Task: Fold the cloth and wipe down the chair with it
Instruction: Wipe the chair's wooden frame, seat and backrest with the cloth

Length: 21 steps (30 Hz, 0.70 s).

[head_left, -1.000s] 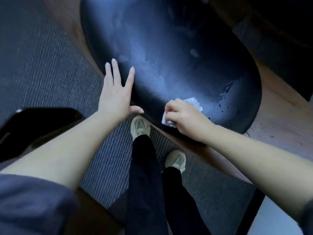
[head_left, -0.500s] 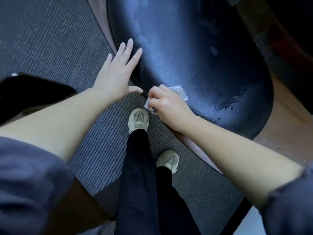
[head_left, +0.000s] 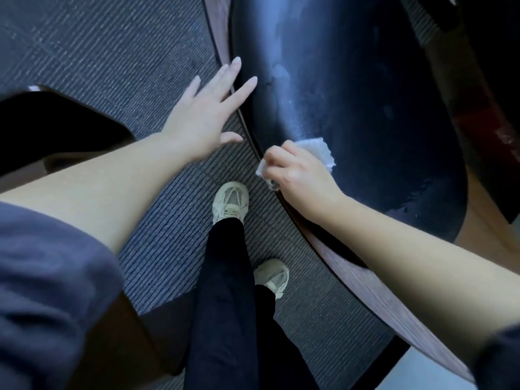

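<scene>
Head view, looking steeply down.

Task item: white crumpled cloth [head_left: 323,153], bunched, lying against the near left edge of the glossy black rounded chair seat [head_left: 365,102]. One corner sticks out past the knuckles onto the seat; a smaller bit shows below the fingers at the seat rim.

Right hand [head_left: 298,175]: fingers curled tight round the cloth, knuckles up, holding it on the seat surface. The forearm crosses a brown wood-grain strip [head_left: 363,280] that runs under the seat edge toward the lower right.

Left hand [head_left: 205,114]: fingers straight and spread, thumb held out to the side. The two longest fingertips reach over the seat's left rim; the frame is blurred there, so they seem to touch it, not certain. The palm is over the grey ribbed carpet [head_left: 98,52].

Seat surface: a pale hazy streak [head_left: 281,71] in the upper left part, and a patch of wet smear and droplets [head_left: 416,198] near the right edge.

Surroundings: two beige mesh sneakers [head_left: 230,201] on the carpet just beside the seat, with black trousers [head_left: 225,291] above them. A dark flat object [head_left: 56,125] lies at the left, partly hidden behind the left forearm. A blue-grey sleeve [head_left: 42,291] fills the lower left corner.
</scene>
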Each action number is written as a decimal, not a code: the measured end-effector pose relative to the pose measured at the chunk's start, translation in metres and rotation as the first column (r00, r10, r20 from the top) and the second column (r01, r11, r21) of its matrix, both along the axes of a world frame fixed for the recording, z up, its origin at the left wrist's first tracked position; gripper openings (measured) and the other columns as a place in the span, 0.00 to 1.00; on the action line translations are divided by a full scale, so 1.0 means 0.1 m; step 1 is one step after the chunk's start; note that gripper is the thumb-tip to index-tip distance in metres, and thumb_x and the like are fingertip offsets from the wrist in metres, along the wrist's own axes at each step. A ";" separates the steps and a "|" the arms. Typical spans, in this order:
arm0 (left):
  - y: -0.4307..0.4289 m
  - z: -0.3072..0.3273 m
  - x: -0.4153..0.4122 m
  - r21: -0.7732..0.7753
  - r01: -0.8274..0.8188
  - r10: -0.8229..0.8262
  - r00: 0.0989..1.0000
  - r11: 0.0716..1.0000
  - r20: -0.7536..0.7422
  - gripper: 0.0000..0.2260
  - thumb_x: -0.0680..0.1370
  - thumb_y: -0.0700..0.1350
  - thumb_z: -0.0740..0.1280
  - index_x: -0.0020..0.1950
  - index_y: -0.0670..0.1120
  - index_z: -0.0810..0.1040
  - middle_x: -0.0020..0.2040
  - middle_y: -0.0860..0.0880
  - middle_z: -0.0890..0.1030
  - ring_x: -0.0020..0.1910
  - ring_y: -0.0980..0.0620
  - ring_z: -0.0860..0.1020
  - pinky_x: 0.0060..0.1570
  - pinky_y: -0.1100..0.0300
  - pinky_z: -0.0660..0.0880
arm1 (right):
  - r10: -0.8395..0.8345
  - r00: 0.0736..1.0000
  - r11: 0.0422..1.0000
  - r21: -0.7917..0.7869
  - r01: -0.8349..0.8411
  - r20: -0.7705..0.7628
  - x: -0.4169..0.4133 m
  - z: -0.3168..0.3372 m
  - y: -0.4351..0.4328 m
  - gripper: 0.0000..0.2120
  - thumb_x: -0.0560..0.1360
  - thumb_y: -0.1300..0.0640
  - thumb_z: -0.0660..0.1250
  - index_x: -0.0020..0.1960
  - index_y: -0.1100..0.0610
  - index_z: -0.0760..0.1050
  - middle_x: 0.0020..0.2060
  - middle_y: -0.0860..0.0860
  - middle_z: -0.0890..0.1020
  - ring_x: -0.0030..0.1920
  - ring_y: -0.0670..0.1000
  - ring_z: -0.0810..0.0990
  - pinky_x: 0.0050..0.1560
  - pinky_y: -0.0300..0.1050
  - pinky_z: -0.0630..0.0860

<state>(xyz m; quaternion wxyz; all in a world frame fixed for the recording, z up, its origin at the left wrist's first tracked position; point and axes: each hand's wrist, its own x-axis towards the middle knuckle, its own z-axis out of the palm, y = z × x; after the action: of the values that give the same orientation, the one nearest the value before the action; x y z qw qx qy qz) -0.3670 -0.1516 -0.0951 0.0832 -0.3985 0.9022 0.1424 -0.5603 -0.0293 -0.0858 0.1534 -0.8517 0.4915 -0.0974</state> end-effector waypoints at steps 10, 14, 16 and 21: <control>-0.07 -0.02 0.05 0.056 0.013 -0.010 0.999 0.998 -0.042 0.38 0.79 0.49 0.67 0.81 0.51 0.46 0.81 0.49 0.42 0.80 0.50 0.47 0.73 0.42 0.56 | -0.117 0.987 0.993 0.019 0.116 0.106 0.15 0.00 -0.51 0.08 0.69 0.64 0.60 0.34 0.57 0.75 0.39 0.54 0.77 0.39 0.55 0.72 0.34 0.48 0.68; -0.12 0.02 0.11 0.068 0.028 -0.024 0.998 0.997 -0.062 0.40 0.78 0.51 0.67 0.81 0.46 0.45 0.81 0.50 0.43 0.80 0.51 0.47 0.75 0.45 0.55 | -0.163 0.971 0.979 0.149 0.137 0.175 -0.08 0.05 -0.04 0.13 0.70 0.66 0.56 0.34 0.56 0.76 0.42 0.49 0.77 0.40 0.51 0.71 0.37 0.44 0.69; -0.13 0.00 0.12 -0.001 0.063 -0.063 0.997 0.998 -0.033 0.41 0.77 0.56 0.66 0.81 0.44 0.47 0.81 0.46 0.45 0.80 0.48 0.48 0.75 0.44 0.55 | -0.179 0.961 0.974 0.178 0.143 0.211 -0.15 0.06 -0.13 0.15 0.66 0.67 0.53 0.33 0.55 0.77 0.40 0.49 0.78 0.39 0.54 0.74 0.38 0.45 0.70; -0.23 -0.04 0.02 -0.004 -0.097 0.097 0.995 0.995 0.020 0.48 0.73 0.65 0.63 0.80 0.40 0.44 0.81 0.42 0.41 0.80 0.45 0.43 0.77 0.43 0.50 | -0.537 0.765 0.840 0.136 0.525 0.356 0.01 0.02 -0.96 0.12 0.62 0.73 0.60 0.34 0.59 0.77 0.36 0.35 0.72 0.41 0.41 0.73 0.40 0.44 0.72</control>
<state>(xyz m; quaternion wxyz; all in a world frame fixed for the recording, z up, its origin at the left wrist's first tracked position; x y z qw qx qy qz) -0.3648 -0.1746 -0.0993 0.0846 -0.4433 0.8812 0.1408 -0.5591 -0.1254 -0.0836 0.2240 -0.6400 0.6740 -0.2931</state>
